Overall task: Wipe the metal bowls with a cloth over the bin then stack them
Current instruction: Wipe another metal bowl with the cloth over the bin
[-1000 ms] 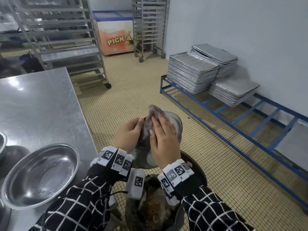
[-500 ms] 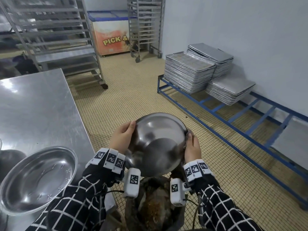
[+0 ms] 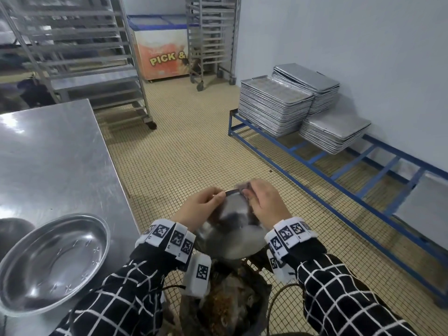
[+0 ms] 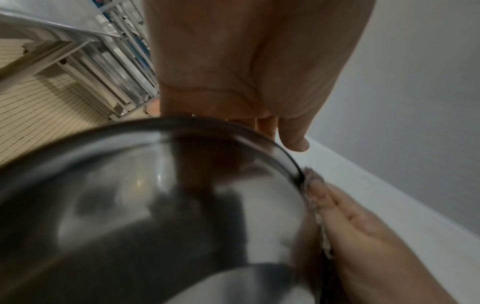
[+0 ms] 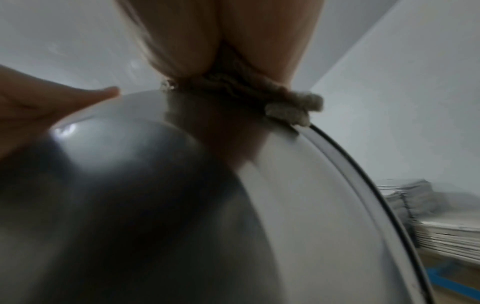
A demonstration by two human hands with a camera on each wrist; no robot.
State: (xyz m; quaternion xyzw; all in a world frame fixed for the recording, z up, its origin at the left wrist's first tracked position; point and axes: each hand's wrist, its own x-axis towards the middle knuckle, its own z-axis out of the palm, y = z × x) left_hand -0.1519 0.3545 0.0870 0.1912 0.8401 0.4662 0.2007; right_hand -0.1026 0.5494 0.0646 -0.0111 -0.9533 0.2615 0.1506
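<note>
The metal bowl (image 3: pixel 228 229) was held tilted above the bin (image 3: pixel 242 306), its outer side toward the person. The left hand (image 3: pixel 198 207) curled over the far rim, its grip pinching the edge between thumb and fingers. The right hand (image 3: pixel 264 202) reached over the same rim just beside it, its grip pinching the cloth (image 5: pixel 272 98) against the edge. Both wrists were raised, knuckles up. A second bowl (image 3: pixel 53 263) lay on the bench (image 3: pixel 48 154) to the left.
</note>
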